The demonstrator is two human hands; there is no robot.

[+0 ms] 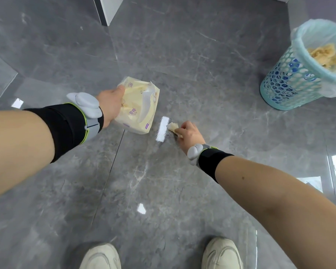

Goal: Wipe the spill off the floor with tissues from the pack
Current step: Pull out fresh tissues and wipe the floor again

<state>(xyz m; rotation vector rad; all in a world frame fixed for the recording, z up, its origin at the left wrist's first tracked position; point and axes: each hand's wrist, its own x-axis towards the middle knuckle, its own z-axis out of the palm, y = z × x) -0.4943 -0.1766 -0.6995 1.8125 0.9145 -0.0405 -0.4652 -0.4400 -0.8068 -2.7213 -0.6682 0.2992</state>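
Note:
My left hand grips a pale yellow tissue pack by its left side, holding it above the grey tile floor. My right hand pinches a crumpled yellowish tissue and presses it down on the floor. A small wet dark smear lies under and beside the tissue, next to a bright light reflection. Both wrists wear black bands with grey devices.
A teal perforated waste basket with a pale liner stands at the right, holding used yellowish tissues. My two white shoes are at the bottom. A white cabinet edge rises at the top.

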